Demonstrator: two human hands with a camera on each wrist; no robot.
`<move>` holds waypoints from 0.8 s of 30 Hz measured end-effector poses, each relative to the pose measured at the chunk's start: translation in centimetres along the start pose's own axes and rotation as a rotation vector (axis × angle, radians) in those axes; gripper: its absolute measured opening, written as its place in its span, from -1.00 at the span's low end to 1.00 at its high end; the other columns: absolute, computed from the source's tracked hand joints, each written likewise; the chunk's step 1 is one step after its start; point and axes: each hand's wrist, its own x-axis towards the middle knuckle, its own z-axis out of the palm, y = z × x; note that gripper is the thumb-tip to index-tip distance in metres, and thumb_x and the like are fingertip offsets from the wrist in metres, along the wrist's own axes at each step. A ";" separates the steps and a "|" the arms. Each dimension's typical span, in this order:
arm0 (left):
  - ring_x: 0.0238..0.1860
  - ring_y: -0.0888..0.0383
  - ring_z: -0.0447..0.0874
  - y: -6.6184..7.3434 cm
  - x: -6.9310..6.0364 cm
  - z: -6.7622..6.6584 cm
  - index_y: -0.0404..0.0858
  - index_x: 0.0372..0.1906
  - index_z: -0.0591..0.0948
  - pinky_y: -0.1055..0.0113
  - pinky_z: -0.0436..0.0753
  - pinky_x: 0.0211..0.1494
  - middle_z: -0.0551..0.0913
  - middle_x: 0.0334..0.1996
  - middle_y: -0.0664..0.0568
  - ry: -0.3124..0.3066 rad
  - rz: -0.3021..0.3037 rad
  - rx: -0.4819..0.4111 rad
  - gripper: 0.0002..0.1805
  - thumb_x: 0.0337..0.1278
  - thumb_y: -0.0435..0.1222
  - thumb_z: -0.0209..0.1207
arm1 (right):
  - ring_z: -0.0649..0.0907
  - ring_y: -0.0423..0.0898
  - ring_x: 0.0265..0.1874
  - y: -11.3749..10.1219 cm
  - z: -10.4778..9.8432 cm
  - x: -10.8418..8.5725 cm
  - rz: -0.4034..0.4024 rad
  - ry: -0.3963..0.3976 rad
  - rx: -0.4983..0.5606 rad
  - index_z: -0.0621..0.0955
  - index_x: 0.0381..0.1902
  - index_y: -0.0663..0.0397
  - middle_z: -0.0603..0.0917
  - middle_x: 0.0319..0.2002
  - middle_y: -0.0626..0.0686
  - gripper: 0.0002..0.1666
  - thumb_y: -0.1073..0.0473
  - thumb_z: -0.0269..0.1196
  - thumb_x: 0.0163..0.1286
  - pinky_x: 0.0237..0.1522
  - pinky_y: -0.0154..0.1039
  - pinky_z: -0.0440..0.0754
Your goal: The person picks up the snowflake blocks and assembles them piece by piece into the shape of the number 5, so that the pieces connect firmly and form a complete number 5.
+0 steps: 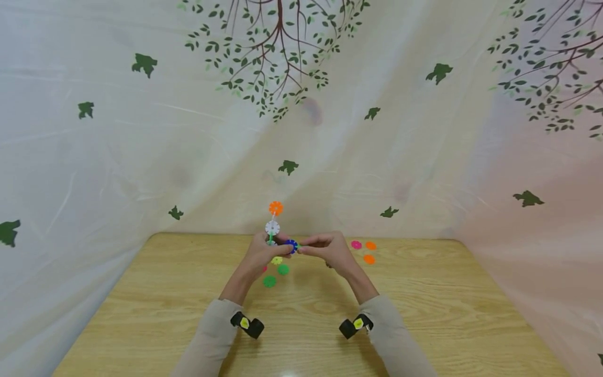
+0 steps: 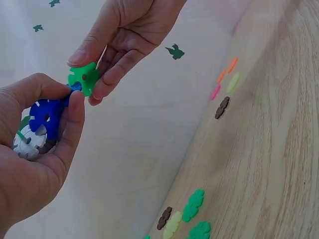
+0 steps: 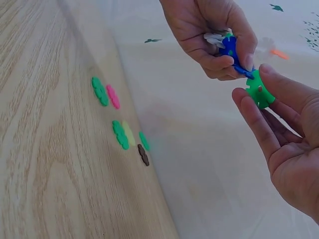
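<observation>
My left hand (image 1: 260, 254) grips a joined chain of notched plastic discs above the table. Within its fingers are a blue disc (image 2: 41, 118) and a second blue piece set at an angle to it. A white disc (image 1: 272, 228) and, at the far tip, an orange disc (image 1: 275, 208) stick up from the chain. Between thumb and fingers my right hand (image 1: 332, 251) pinches a green disc (image 2: 82, 79). The green disc's edge meets the end blue piece; whether their slots are engaged I cannot tell.
Loose discs lie on the wooden table (image 1: 424, 303): green ones (image 1: 269, 281), a yellow one (image 1: 277, 260) and brown ones (image 2: 223, 107) among them. To the right are a pink disc (image 1: 356, 244) and orange discs (image 1: 369, 259). A pale printed curtain (image 1: 330, 173) hangs behind.
</observation>
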 end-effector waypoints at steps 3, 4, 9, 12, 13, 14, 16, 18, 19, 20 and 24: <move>-0.33 0.09 0.77 0.2 -0.1 0.1 -0.60 -0.12 0.57 0.31 0.79 -0.13 0.71 -0.32 -0.09 -0.004 -0.002 0.001 -0.76 0.15 -0.55 0.31 | 0.25 -0.25 -0.80 0.0 0.1 0.0 -0.008 0.006 0.024 0.81 -0.19 0.16 0.84 -0.36 -0.04 -0.77 0.14 0.49 0.26 -0.80 -0.40 0.14; -0.34 0.11 0.77 0.2 -0.1 0.1 -0.61 -0.12 0.57 0.31 0.79 -0.13 0.71 -0.32 -0.10 -0.007 -0.002 0.003 -0.76 0.15 -0.55 0.31 | 0.25 -0.25 -0.80 0.0 0.1 0.0 -0.007 0.008 0.027 0.81 -0.19 0.18 0.84 -0.36 -0.04 -0.77 0.15 0.50 0.25 -0.80 -0.39 0.14; -0.32 0.09 0.78 0.2 -0.1 0.1 -0.63 -0.11 0.56 0.31 0.79 -0.12 0.71 -0.32 -0.11 -0.020 0.002 0.000 -0.75 0.16 -0.56 0.29 | 0.22 -0.26 -0.81 0.0 0.1 0.0 0.002 0.015 0.032 0.81 -0.21 0.22 0.84 -0.38 -0.04 -0.74 0.15 0.51 0.23 -0.80 -0.39 0.13; -0.32 0.08 0.78 0.2 -0.1 0.1 -0.62 -0.12 0.56 0.30 0.79 -0.12 0.71 -0.32 -0.10 -0.021 0.005 -0.008 -0.77 0.16 -0.56 0.29 | 0.26 -0.25 -0.80 0.0 0.1 0.0 -0.004 0.018 0.022 0.81 -0.22 0.21 0.84 -0.38 -0.04 -0.75 0.14 0.50 0.24 -0.81 -0.39 0.13; -0.32 0.08 0.78 0.2 -0.1 0.1 -0.60 -0.12 0.56 0.30 0.79 -0.12 0.70 -0.32 -0.09 -0.020 0.006 -0.006 -0.77 0.16 -0.56 0.29 | 0.31 -0.24 -0.79 -0.1 0.2 0.0 -0.010 0.022 0.012 0.81 -0.22 0.19 0.84 -0.38 -0.03 -0.77 0.14 0.50 0.25 -0.81 -0.39 0.14; -0.32 0.10 0.78 0.3 -0.1 0.1 -0.58 -0.13 0.57 0.30 0.79 -0.12 0.70 -0.32 -0.09 -0.019 0.008 -0.004 -0.79 0.16 -0.56 0.29 | 0.41 -0.24 -0.76 -0.1 0.2 0.0 -0.020 0.026 0.000 0.81 -0.22 0.18 0.84 -0.37 -0.02 -0.78 0.14 0.49 0.26 -0.81 -0.39 0.15; -0.33 0.10 0.77 0.3 -0.2 0.0 -0.54 -0.15 0.58 0.29 0.79 -0.12 0.70 -0.32 -0.07 -0.014 0.016 0.003 -0.82 0.18 -0.55 0.28 | 0.64 -0.16 -0.63 -0.4 0.3 0.0 -0.055 0.032 -0.036 0.81 -0.23 0.18 0.84 -0.36 0.02 -0.80 0.15 0.47 0.29 -0.79 -0.39 0.24; -0.31 0.09 0.77 0.4 -0.1 -0.1 -0.50 -0.16 0.58 0.29 0.79 -0.12 0.70 -0.31 -0.05 -0.007 0.024 0.012 -0.84 0.19 -0.53 0.27 | 0.77 -0.10 -0.46 -0.6 0.3 -0.1 -0.098 0.039 -0.082 0.80 -0.22 0.18 0.84 -0.34 0.08 -0.83 0.18 0.45 0.30 -0.73 -0.40 0.38; -0.31 0.08 0.77 0.4 -0.1 -0.1 -0.47 -0.17 0.58 0.29 0.79 -0.13 0.70 -0.31 -0.04 -0.003 0.025 0.011 -0.86 0.20 -0.53 0.27 | 0.79 -0.09 -0.39 -0.8 0.4 -0.1 -0.123 0.041 -0.103 0.80 -0.22 0.19 0.84 -0.32 0.11 -0.84 0.20 0.44 0.31 -0.67 -0.40 0.46; -0.30 0.07 0.76 0.5 -0.1 -0.1 -0.45 -0.18 0.58 0.30 0.79 -0.14 0.70 -0.30 -0.04 -0.001 0.027 0.009 -0.87 0.20 -0.53 0.27 | 0.79 -0.11 -0.40 -0.9 0.4 -0.1 -0.151 0.042 -0.124 0.79 -0.21 0.20 0.83 -0.31 0.15 -0.85 0.23 0.43 0.31 -0.65 -0.40 0.48; -0.29 0.07 0.76 0.7 -0.2 -0.3 -0.44 -0.17 0.58 0.31 0.79 -0.14 0.69 -0.30 -0.03 -0.007 0.021 0.008 -0.86 0.20 -0.52 0.28 | 0.71 -0.30 -0.37 -1.3 0.6 -0.2 -0.265 0.076 -0.227 0.80 -0.25 0.16 0.82 -0.23 0.16 -0.91 0.29 0.44 0.28 -0.42 -0.41 0.66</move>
